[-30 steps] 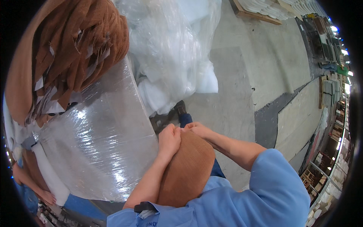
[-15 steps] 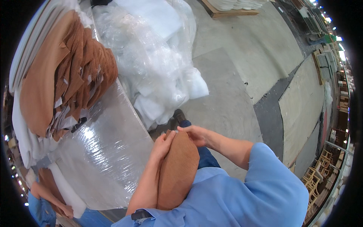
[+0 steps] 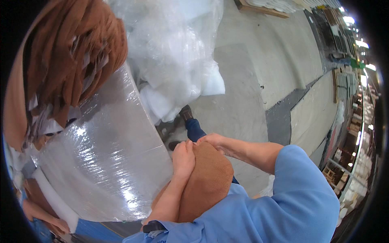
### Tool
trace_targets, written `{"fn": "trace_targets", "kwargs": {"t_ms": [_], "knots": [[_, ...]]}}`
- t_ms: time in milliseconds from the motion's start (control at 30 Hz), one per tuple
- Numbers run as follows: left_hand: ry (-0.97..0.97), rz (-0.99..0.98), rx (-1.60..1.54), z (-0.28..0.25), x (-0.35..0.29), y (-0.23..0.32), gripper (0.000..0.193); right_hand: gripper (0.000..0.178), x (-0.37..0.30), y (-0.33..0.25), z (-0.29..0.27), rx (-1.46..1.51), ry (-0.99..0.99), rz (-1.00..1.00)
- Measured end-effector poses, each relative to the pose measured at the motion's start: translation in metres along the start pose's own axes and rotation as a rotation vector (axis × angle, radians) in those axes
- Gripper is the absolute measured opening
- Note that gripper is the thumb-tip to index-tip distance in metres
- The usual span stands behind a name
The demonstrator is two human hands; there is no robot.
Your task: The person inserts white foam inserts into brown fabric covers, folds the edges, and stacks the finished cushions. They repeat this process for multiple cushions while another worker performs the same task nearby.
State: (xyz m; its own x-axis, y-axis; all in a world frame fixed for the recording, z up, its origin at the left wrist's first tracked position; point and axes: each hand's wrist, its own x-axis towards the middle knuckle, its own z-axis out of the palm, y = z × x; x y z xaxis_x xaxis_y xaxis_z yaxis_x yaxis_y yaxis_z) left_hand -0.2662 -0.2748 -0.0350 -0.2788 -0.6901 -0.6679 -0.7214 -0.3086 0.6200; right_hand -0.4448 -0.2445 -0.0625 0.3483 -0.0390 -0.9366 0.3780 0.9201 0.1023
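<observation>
A brown fabric cover (image 3: 210, 174) hangs in front of my body, gathered at its upper edge between my two hands. My left hand (image 3: 184, 157) is closed on that edge, and its forearm crosses over part of the fabric. Close beside it, my right hand (image 3: 213, 140) pinches the same edge with bent fingers. The fingertips of both hands are partly hidden, so whatever small detail they touch cannot be made out. To the left, a heap of similar brown fabric pieces (image 3: 77, 52) with white tags lies on a table wrapped in shiny plastic film (image 3: 117, 137).
Beyond the table stands a large clear plastic bag of white padding (image 3: 178, 52). Another person's arm (image 3: 44, 216) reaches in at the lower left, beside brown fabric and white padding. A wooden pallet (image 3: 263, 9) carries white pieces at the back. Flat sheets (image 3: 279, 52) cover the floor.
My view has shifted, and the brown heap now looks closer. The cover in my hands has spread wider toward the right. Both hands stay together at its upper edge.
</observation>
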Motion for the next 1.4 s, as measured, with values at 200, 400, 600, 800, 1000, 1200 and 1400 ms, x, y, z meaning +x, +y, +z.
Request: {"fn": "trace_targets", "kwargs": {"t_ms": [200,400,600,800,1000,1200,1400], "knots": [[0.001,0.032,-0.015,0.002,0.001,-0.008,0.033,0.010,0.007,-0.009,0.000,-0.069,-0.070,0.182],[0.063,0.270,-0.230,-0.033,-0.007,0.034,0.033,0.011,0.006,0.008,0.005,0.021,-0.083,0.026],[-0.390,0.347,-0.532,-0.040,-0.035,0.062,0.047,0.015,0.012,0.030,-0.002,0.171,-0.201,-0.153],[-0.260,0.231,-0.562,-0.025,-0.025,0.037,0.048,0.013,0.029,0.029,0.008,0.327,-0.259,-0.094],[-0.238,0.207,-0.686,-0.021,-0.026,0.025,0.046,0.024,0.017,0.019,0.018,0.115,-0.169,-0.195],[-0.249,0.326,-0.605,-0.023,-0.034,0.013,0.043,0.035,-0.042,0.020,0.012,0.135,0.064,-0.805],[-0.072,0.476,-0.058,-0.059,-0.064,-0.007,0.034,0.040,-0.097,0.042,0.049,-0.591,-0.254,-1.492]]}}
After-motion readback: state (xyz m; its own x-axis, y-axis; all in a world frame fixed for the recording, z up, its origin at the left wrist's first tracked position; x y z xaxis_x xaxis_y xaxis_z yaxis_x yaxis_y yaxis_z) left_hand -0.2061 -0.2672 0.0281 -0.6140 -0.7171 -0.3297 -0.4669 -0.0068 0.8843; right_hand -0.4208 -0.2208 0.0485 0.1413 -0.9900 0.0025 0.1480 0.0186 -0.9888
